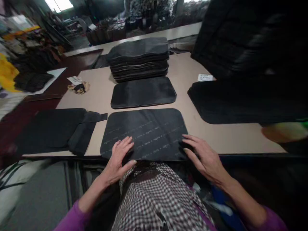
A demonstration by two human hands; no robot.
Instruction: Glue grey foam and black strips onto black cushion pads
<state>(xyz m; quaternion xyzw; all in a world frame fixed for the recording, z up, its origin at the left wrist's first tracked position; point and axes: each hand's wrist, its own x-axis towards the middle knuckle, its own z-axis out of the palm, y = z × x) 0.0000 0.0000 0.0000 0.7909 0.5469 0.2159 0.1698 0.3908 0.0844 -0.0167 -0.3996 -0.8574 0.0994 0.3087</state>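
Note:
In front of me a dark, round-cornered panel (149, 134) with rows of pale printed lettering lies flat at the table's near edge. My left hand (121, 157) rests at its lower left, fingers stretched out over the near edge and thumb apart. At its right side my right hand (202, 155) has its fingers spread, the tips at the panel's edge. Neither hand is closed round anything. Just beyond lies a plain black panel (143, 92) of similar shape, and behind that stands a stack of dark panels (139, 61).
Black pieces with a strap (55, 128) lie on the left. Flat black pieces (240, 99) and a tall dark pile (235, 38) occupy the right, near a white label (205, 77). A small bundle with paper (79, 87) sits at the back left of the beige tabletop (192, 69).

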